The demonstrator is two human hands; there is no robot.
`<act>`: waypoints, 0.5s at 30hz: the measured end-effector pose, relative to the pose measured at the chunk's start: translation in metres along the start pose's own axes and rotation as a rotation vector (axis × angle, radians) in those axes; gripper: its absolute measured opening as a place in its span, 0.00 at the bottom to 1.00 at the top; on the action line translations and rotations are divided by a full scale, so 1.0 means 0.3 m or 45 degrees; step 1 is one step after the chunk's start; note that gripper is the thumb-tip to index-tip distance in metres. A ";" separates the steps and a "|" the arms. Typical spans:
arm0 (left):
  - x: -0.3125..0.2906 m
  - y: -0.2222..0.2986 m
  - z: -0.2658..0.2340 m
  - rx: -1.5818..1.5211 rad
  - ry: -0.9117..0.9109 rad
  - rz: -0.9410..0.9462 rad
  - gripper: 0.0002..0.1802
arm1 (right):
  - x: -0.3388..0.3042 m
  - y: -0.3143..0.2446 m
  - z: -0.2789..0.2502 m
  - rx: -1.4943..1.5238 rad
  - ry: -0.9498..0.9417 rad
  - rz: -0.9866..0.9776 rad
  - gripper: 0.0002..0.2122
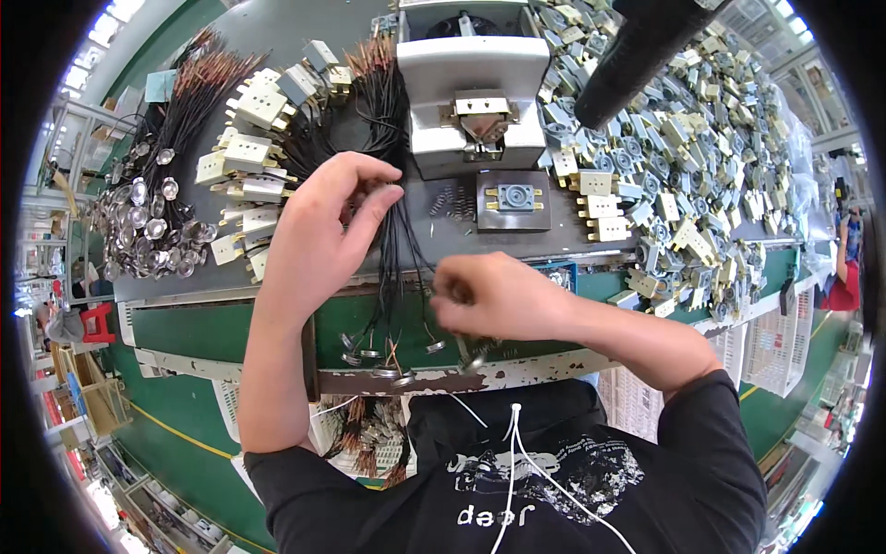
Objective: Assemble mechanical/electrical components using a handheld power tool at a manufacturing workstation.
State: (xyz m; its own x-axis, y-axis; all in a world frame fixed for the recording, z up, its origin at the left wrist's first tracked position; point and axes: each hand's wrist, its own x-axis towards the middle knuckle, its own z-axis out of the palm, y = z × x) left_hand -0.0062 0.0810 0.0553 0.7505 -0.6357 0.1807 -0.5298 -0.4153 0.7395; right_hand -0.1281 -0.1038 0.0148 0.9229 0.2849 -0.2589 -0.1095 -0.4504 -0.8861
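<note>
My left hand [332, 217] is over the table's near edge, thumb and forefinger pinched on a bunch of thin black wires [392, 249]. The wires hang over the edge and end in small round metal caps [371, 353]. My right hand [494, 295] is just right of the wires, fingers curled and smeared by motion; what they hold is hidden. A blurred metal cap [474, 362] hangs below it. Ahead of my hands, a grey switch-like block [515, 198] with brass terminals lies in a dark fixture plate [514, 222]. Small springs [450, 202] lie beside the plate.
A white-and-grey press [475, 69] stands at the back centre. Cream blocks with wires [247, 152] and a heap of capped wires [152, 217] lie left. Loose grey and cream blocks [674, 148] cover the right. A black pole [637, 69] slants in from above.
</note>
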 end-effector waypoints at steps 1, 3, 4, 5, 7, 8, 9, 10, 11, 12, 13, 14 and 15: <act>-0.003 -0.008 0.001 0.006 0.006 0.002 0.08 | -0.021 -0.012 -0.030 -0.003 0.000 -0.008 0.08; 0.002 -0.025 0.014 0.004 -0.012 -0.053 0.08 | -0.074 -0.025 -0.108 0.795 -0.236 0.302 0.12; 0.002 -0.031 0.013 0.109 -0.020 0.051 0.08 | -0.087 -0.040 -0.174 0.611 -0.321 0.351 0.14; 0.011 -0.028 0.018 0.109 -0.019 0.054 0.08 | -0.093 -0.038 -0.245 0.428 -0.398 0.404 0.17; 0.030 0.002 0.043 0.100 -0.002 0.310 0.09 | -0.122 -0.026 -0.322 -0.268 -0.262 0.183 0.19; 0.043 0.015 0.065 0.112 -0.008 0.328 0.09 | -0.141 -0.031 -0.330 -0.487 -0.150 0.093 0.17; 0.059 0.018 0.087 0.108 -0.011 0.330 0.09 | -0.157 -0.033 -0.330 -0.704 -0.040 0.001 0.16; 0.074 0.013 0.112 0.147 -0.056 0.463 0.09 | -0.166 -0.018 -0.313 -0.702 -0.040 0.004 0.16; 0.098 0.013 0.147 0.176 -0.103 0.611 0.09 | -0.179 0.016 -0.293 -0.739 0.139 -0.031 0.14; 0.108 0.019 0.176 0.186 -0.091 0.555 0.08 | -0.188 0.053 -0.268 -0.774 0.314 -0.079 0.12; 0.118 0.020 0.190 0.185 -0.089 0.561 0.08 | -0.205 0.093 -0.243 -0.654 0.380 -0.081 0.10; 0.132 0.022 0.207 0.209 -0.113 0.603 0.08 | -0.215 0.130 -0.223 -0.572 0.430 -0.110 0.10; 0.135 0.021 0.226 0.229 -0.147 0.640 0.09 | -0.224 0.157 -0.200 -0.480 0.478 -0.131 0.10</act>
State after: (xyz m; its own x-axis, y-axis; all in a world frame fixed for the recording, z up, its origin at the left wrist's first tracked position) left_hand -0.0058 0.0087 0.0233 0.3444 -0.8478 0.4033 -0.8790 -0.1403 0.4557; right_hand -0.1732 -0.1950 0.0135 0.9978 0.0531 0.0385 0.0651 -0.7281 -0.6823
